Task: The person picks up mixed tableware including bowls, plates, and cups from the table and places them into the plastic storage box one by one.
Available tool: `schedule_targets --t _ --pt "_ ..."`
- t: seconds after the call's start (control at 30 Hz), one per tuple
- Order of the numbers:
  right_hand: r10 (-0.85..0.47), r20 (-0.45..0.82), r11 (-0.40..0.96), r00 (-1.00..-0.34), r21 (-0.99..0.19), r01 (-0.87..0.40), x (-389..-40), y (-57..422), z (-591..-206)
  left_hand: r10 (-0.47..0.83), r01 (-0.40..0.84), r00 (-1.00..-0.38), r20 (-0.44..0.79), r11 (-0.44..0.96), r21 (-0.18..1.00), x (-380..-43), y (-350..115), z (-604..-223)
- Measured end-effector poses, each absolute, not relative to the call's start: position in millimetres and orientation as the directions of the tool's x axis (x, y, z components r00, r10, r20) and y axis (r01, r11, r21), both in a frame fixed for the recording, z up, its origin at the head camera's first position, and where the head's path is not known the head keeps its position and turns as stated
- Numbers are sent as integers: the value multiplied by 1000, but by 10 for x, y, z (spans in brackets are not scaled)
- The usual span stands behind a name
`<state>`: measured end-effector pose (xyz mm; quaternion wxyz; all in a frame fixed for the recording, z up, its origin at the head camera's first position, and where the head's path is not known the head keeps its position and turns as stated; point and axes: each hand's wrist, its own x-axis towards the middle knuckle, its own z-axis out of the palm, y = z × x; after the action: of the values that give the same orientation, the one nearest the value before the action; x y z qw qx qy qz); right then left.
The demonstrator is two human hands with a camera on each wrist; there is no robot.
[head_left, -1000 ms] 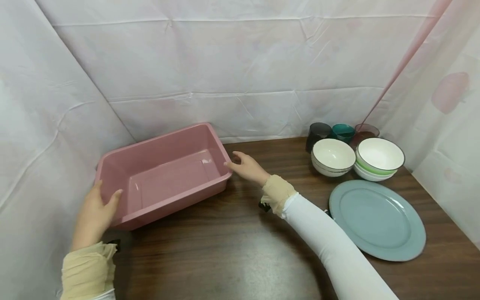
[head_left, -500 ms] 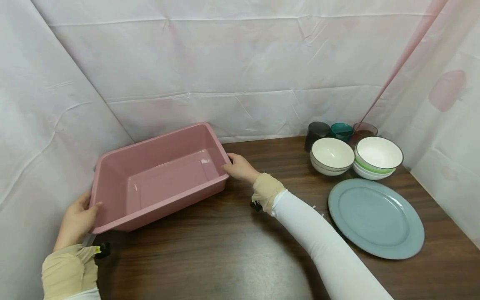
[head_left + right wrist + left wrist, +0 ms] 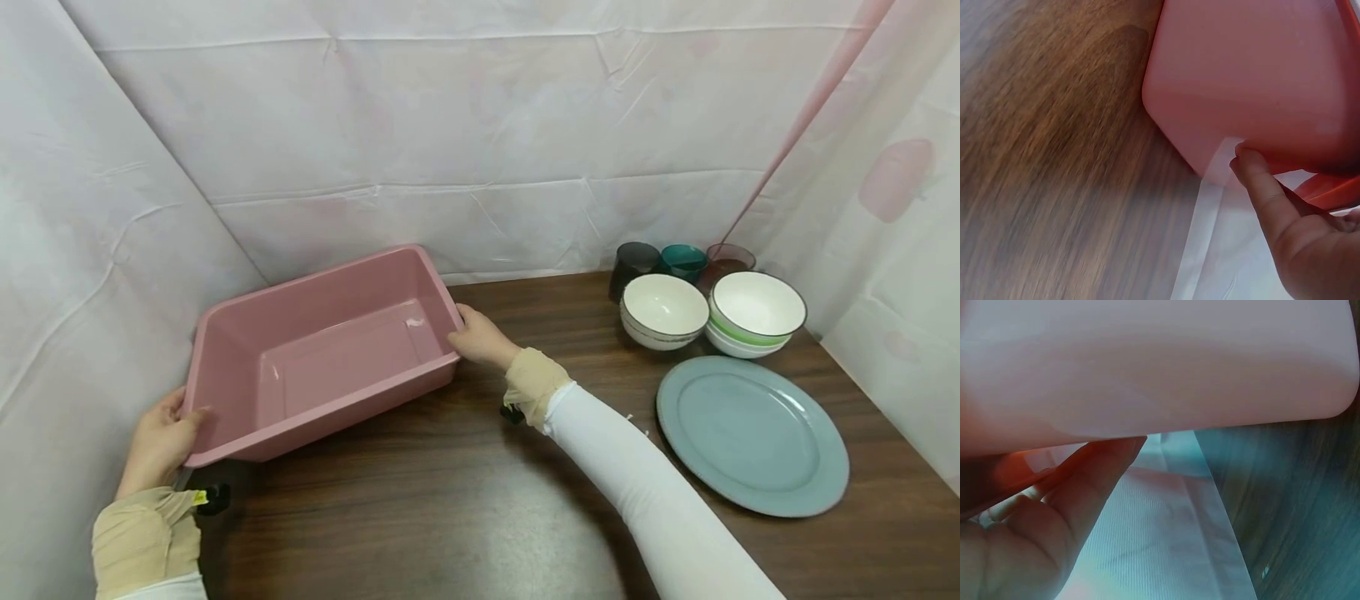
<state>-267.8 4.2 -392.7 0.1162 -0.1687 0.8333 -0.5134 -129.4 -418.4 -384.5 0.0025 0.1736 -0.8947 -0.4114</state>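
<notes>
A pink rectangular plastic basin (image 3: pixel 345 358), with nothing inside but a small pale mark on its floor, sits at an angle at the left back of the table. My left hand (image 3: pixel 157 437) grips its left rim near the front corner, thumb over the inside and fingers beneath the edge. On the opposite short side my right hand (image 3: pixel 482 335) holds the right rim. In the left wrist view, fingers (image 3: pixel 1100 469) press under the basin's rim against its outer wall (image 3: pixel 1166 381). The right wrist view shows fingers (image 3: pixel 1266 187) against the basin's outer side (image 3: pixel 1241 81).
At the right stand two stacks of bowls, one cream (image 3: pixel 664 308) and one white with a green band (image 3: pixel 757 308). Behind them are a dark cup (image 3: pixel 633 267), a teal cup (image 3: pixel 682 260) and a reddish cup (image 3: pixel 729 260). A blue-grey oval plate (image 3: pixel 753 437) lies in front. White cloth surrounds the table.
My left hand has moved outward and taken hold of the basin's left rim. The right hand has closed onto the right rim. The basin has barely shifted.
</notes>
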Motion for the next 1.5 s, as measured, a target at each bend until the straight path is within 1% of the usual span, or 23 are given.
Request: schedule_targets --t 0.2,0.37,0.53,0.73,1.0,1.3,1.5 --pt "-421 -12 394 -907 -903 -171 -2662 134 -3943 -281 -270 -953 -110 629 729 -1292 -4126 -3847" --pt "-428 0 403 -904 -895 -191 -2622 262 -3950 -242 -222 -966 -89 609 762 -1327 -4058 -3873" --pt "-446 2 376 -895 -907 -189 -2527 393 -3910 -215 -199 -973 -82 604 772 -1371 -3981 -3895" --pt "-423 -2 380 -906 -908 -176 -2493 508 -3974 -195 -180 -978 -71 626 758 -1394 -3875 -3887" --pt "-404 0 386 -915 -907 -171 -2387 669 -3957 -151 -111 -988 -17 643 757 -1444 -3768 -3881" --pt "-383 -25 380 -923 -915 -133 -2242 852 -3982 -111 -79 -994 -6 664 743 -1484 -3640 -3877" --pt "-374 11 359 -927 -920 -156 -2113 1038 -4021 -76 -61 -997 -16 641 765 -1539 -3485 -3867"
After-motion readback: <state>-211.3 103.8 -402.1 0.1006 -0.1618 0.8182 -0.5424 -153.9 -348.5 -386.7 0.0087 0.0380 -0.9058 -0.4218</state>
